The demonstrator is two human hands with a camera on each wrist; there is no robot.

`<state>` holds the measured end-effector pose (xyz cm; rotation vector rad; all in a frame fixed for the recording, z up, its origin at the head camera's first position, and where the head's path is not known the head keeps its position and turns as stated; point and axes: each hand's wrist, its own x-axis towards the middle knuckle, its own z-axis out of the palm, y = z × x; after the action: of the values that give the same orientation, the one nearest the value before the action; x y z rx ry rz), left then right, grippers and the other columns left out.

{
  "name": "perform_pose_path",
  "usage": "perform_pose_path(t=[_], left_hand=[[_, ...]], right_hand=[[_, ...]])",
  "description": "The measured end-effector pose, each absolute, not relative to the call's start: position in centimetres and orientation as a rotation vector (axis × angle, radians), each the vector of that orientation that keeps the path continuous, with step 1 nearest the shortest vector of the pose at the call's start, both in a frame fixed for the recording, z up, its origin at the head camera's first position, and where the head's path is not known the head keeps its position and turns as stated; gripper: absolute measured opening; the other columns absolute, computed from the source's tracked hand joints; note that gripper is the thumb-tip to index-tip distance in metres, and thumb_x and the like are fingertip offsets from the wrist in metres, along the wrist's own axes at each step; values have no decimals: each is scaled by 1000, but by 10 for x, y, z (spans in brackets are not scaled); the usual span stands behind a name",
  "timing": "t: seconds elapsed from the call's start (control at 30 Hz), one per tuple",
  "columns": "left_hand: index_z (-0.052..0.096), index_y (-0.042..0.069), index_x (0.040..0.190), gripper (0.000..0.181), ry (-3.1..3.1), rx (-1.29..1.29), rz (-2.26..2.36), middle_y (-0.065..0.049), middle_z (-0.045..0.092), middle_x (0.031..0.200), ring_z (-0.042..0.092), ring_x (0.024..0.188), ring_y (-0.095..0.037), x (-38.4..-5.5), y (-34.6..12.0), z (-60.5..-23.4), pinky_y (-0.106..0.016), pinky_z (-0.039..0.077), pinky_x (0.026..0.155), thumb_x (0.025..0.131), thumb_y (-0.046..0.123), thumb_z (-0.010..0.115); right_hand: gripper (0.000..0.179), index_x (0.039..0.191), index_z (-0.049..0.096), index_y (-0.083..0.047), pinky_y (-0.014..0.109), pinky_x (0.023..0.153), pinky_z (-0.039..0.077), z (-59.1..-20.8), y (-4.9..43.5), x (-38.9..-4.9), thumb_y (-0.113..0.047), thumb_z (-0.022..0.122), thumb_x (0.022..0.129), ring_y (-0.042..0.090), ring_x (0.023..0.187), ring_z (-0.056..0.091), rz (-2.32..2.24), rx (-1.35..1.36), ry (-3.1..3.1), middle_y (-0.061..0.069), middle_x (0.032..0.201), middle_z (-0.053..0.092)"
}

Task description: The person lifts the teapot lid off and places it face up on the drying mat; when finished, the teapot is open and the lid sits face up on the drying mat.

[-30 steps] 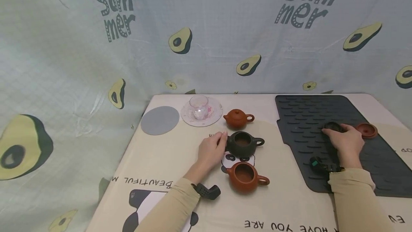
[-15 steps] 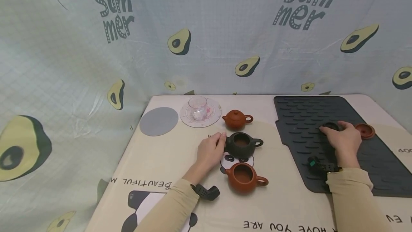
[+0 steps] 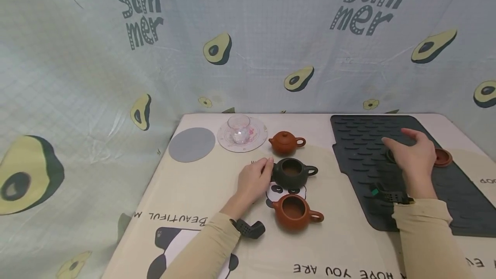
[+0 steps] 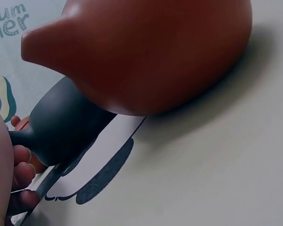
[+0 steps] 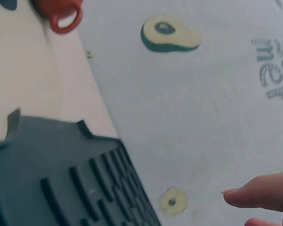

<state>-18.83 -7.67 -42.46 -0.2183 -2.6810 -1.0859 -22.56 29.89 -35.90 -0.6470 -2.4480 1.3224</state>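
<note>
While the table (image 3: 342, 223) carries everything, the dark ribbed mat (image 3: 358, 158) takes 3 o'clock, clock centred on the black teapot (image 3: 290, 180). Right hand (image 3: 417, 160) is over the mat: thumb and forefinger spread apart, nothing between them. Left hand (image 3: 253, 181) is at 9 o'clock, fingers curled on the black teapot's spout, gripping it; pot upright, open on top. Open red teapot (image 3: 293, 222) at 6 o'clock, nobody touching it. Small lidded red teapot (image 3: 284, 143) at 12 o'clock, just behind the black one. Smallest: black lid (image 3: 390, 156), mostly hidden, peeking out at 9 o'clock of the right hand; red lid (image 3: 443, 157) at 3 o'clock of that hand, partly covered, on the mat.

Change: half a second ago the right fingers pinch the black lid; now they are off it and lifted, lid lying on the mat. Left hand and pots same as before. My read: black lid's set-down is done, right hand free, both bigger pots lidless.
</note>
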Motion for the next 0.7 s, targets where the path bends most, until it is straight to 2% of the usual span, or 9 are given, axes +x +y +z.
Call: perform_pose_path(t=[0.2,0.4,0.7], left_hand=[[57,20,78,41,-2683,-208,-1071,3,46,63,49,65,-17,-191,-77,-427,-30,34,59,109,44,42],[57,18,79,42,-2621,-164,-1148,3,49,65,49,66,-19,-196,-81,-423,-31,35,60,109,41,41],[60,15,83,41,-2552,-161,-1271,1,53,70,50,68,-19,-216,-84,-416,-31,36,61,110,40,42]], right_hand=[[74,159,36,-11,64,110,30,-350,291,-225,-41,65,97,41,150,21,1351,-609,-2467,16,166,21],[74,157,37,-6,67,107,31,-350,285,-227,-42,64,99,48,146,26,1372,-484,-2538,20,165,23],[76,156,37,-2,70,105,31,-353,269,-226,-46,62,99,51,143,28,1372,-328,-2617,24,162,27]])
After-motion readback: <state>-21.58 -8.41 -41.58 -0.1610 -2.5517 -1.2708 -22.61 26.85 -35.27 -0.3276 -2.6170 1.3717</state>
